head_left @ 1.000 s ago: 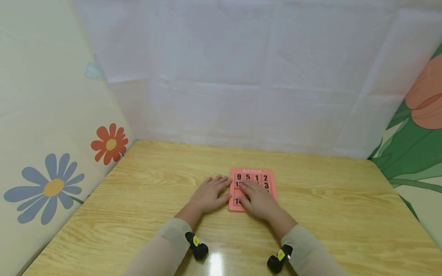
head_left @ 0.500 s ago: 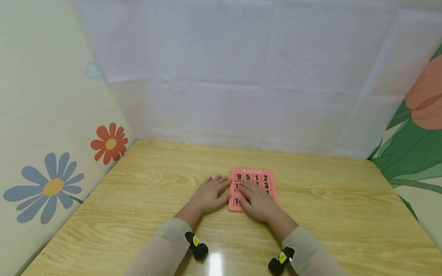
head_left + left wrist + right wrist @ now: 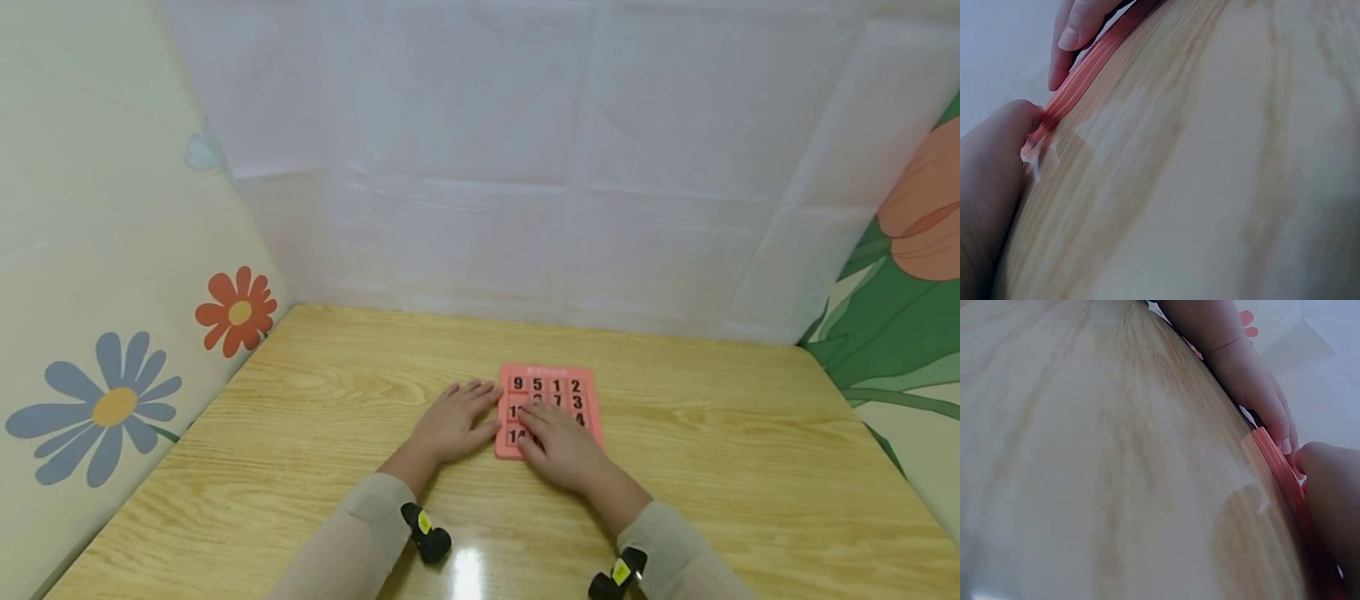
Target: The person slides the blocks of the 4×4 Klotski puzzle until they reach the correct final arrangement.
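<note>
A pink sliding number puzzle (image 3: 547, 372) lies flat on the table with black-numbered tiles in its frame. My left hand (image 3: 453, 423) rests at its left side, fingers stretched out, fingertips right at the frame's edge. In the left wrist view that hand's thumb (image 3: 1025, 115) meets the pink side wall. My right hand (image 3: 564, 446) lies over the lower tiles, covering several. Its fingertips touch a tile (image 3: 515, 412) in the left column, whose number is partly hidden. The top row reads 9, 5, 1, 2. In the right wrist view the right hand (image 3: 1335, 487) overlaps the puzzle.
The wood-grain table (image 3: 712, 467) spreads around the puzzle on all sides. A white cloth (image 3: 487, 167) hangs along its back edge. Flower-patterned panels stand at the left (image 3: 67, 275) and right (image 3: 900, 333). Each sleeved wrist carries a small black camera (image 3: 427, 533).
My right hand has shifted slightly toward me, and the left-column tile under its fingertips has slid down with it. More of the second row's numbers now show. The left hand stays still.
</note>
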The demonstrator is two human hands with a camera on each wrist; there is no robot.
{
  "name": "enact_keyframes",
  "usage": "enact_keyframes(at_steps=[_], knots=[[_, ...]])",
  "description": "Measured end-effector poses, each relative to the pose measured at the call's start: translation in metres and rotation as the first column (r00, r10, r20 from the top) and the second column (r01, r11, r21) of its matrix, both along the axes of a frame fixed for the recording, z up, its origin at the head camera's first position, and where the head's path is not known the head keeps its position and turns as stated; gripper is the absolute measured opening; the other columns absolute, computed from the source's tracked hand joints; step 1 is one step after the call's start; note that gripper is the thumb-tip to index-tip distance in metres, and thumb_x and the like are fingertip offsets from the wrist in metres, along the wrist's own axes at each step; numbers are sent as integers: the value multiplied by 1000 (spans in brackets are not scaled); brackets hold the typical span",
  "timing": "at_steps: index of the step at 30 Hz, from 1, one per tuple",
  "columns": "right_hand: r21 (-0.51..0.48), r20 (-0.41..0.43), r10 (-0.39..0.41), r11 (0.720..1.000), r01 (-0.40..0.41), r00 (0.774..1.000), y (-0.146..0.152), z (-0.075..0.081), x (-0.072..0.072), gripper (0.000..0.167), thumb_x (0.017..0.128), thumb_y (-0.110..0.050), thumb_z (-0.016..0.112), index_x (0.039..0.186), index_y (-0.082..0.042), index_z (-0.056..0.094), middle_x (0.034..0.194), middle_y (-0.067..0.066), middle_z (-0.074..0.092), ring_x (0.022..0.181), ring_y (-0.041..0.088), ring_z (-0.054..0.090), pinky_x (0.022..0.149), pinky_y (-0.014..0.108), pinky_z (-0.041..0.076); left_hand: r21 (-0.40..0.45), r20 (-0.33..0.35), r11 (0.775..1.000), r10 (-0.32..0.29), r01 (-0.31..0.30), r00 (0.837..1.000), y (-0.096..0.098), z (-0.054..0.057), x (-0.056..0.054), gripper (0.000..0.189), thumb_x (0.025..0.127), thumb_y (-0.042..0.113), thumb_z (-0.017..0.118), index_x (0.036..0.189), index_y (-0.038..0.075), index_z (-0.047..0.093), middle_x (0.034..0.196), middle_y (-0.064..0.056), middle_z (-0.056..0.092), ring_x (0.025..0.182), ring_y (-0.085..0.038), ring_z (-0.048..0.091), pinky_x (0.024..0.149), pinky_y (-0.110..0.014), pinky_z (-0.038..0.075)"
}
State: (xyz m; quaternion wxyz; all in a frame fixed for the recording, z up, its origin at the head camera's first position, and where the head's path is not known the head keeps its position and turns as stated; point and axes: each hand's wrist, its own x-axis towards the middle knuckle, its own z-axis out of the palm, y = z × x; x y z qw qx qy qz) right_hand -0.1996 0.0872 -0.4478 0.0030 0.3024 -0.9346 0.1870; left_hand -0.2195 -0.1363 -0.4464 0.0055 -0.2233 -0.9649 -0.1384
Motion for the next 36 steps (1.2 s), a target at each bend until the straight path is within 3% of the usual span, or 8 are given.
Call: enact_keyframes(at_steps=[28, 36], knots=[[-22, -10, 17, 1000, -17, 1000, 3, 0, 8, 51, 102, -36, 45, 146, -9, 48, 153, 8, 44, 145, 29, 37, 122, 46, 27, -22, -2, 1000, 1, -1, 1000, -1, -1, -2, 61, 99, 48, 45, 152, 17, 38, 157, -5, 38, 149, -27, 30, 124, -49, 19], [-44, 0, -45, 998, 45, 999, 4, 3, -1, 51, 103, -37, 43, 145, -9, 48, 153, 9, 45, 144, 31, 38, 120, 48, 30, -31, -2, 1000, -2, 2, 1000, -1, -2, -2, 62, 100, 48, 44, 152, 17, 38, 158, -5, 37, 149, -28, 29, 125, -49, 18]])
